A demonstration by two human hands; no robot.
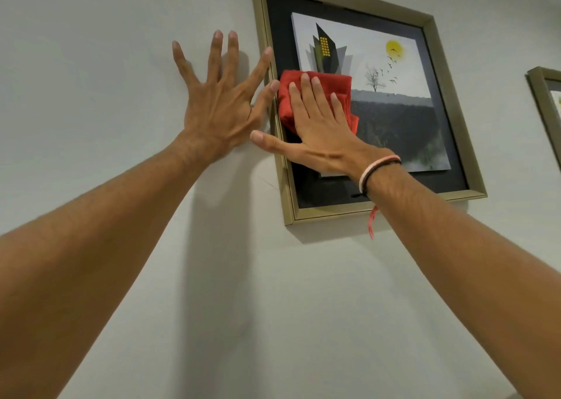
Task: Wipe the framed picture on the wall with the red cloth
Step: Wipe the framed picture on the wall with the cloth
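A framed picture (431, 101) with a dull gold frame and dark mat hangs on the pale wall, showing a dark building, a bare tree, a yellow sun and birds. A folded red cloth (321, 92) lies flat against the glass at the picture's left side. My right hand (318, 134) presses on the cloth with fingers spread and the thumb reaching over the frame's left edge. My left hand (218, 101) rests flat on the wall just left of the frame, fingers apart, its thumb and forefinger touching the frame's left rail.
The edge of a second gold-framed picture (543, 107) shows at the far right. Cord bracelets circle my right wrist (376, 171), with a red thread hanging down. Bare pale wall (91, 64) spreads left of and below the frame.
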